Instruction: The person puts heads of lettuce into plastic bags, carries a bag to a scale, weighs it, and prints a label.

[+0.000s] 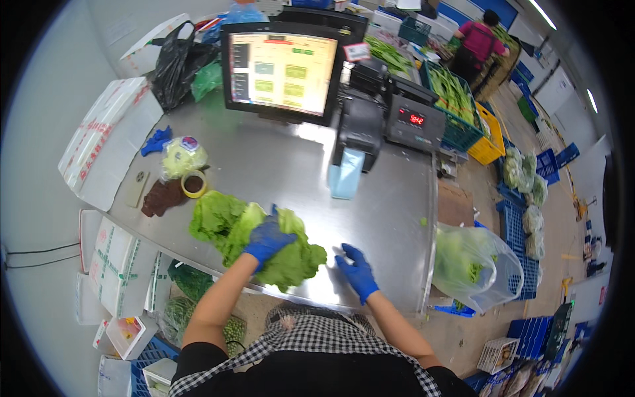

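Observation:
Two or more heads of leafy green lettuce [230, 238] lie in a loose pile near the front edge of the steel counter [392, 218]. My left hand [268, 240], in a blue glove, grasps the pile from above; some of its fingers are hidden among the leaves. To the right of the lettuce, apart from it, my right hand [358, 274] hovers over bare metal, also blue-gloved. Its fingers are spread and nothing is in them.
Behind stand a lit monitor [280, 72], a black label printer [359, 131] with a pale blue strip [347, 173], and a scale display [414, 119]. Wrapped lettuce [183, 156], a tape roll [193, 183] and a brown cloth [166, 197] sit left. A filled plastic bag [471, 263] hangs right. A person [478, 42] stands farther off.

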A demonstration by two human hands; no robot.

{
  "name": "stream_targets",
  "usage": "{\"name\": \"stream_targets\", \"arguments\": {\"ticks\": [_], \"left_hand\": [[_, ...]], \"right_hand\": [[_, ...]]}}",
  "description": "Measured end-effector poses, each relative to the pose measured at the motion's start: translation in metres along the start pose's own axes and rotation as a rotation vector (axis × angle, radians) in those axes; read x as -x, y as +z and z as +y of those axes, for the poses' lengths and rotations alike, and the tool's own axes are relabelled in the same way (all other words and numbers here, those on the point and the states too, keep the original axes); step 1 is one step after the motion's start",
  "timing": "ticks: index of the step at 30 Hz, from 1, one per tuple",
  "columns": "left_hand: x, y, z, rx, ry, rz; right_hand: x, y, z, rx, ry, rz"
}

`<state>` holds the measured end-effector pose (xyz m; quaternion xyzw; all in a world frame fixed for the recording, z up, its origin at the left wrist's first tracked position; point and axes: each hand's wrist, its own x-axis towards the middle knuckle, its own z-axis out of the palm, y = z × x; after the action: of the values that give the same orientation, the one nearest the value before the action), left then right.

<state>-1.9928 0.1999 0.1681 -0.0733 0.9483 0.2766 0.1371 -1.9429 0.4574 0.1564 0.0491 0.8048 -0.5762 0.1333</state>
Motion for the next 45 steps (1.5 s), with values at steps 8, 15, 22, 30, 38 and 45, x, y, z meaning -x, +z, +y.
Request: {"name": "stream_targets", "arguments": {"ticks": [8,15,22,30,38,45], "left_hand": [[0.012,-0.022,0.010,-0.315,0.125,0.106],[0.016,-0.136,0.032,1.010,0.577,0.512],[0.067,-0.256,0.060,1.993,1.445,1.052],[0.037,-0.247,0.048,1.881,1.409,1.008],[0.017,-0.241,0.047,1.876,1.378,0.953],[0.014,-0.237,0.046,1.904,1.392,0.914]], "right_hand": [[-0.085,0.029,-0.082,0.496,-0.360,0.068],[-0.206,0.077,-0.172,0.903,-0.946,0.167],[-0.312,0.160,-0.229,1.053,-1.166,0.063],[-0.378,0.181,-0.268,1.151,-1.296,0.152],[-0.405,0.178,-0.268,1.262,-1.320,0.189],[-0.365,0.158,-0.239,1.190,-1.336,0.041]]}}
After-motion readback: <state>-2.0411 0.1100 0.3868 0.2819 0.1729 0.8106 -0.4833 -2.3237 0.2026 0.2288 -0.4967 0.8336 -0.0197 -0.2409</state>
